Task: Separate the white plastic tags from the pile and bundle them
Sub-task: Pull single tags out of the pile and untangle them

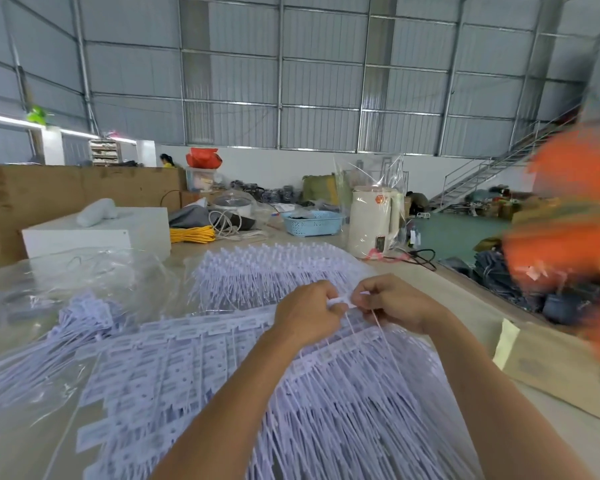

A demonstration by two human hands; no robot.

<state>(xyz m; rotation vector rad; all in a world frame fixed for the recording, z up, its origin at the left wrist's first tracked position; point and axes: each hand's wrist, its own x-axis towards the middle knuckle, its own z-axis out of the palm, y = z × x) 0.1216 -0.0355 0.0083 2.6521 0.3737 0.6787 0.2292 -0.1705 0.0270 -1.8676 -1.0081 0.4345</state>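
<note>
Head view: white tag (340, 301) pinched between hands (347, 306).

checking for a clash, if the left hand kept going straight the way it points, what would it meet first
Probably the right hand: the left hand points right at it, both pinching one white tag between them, though depth is unclear.

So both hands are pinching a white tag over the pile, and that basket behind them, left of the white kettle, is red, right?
Not quite: the basket is light blue, not red, as the head view shows. The rest holds: the left hand and the right hand both pinch a white tag over the pile, and the basket sits left of the white kettle.
</note>
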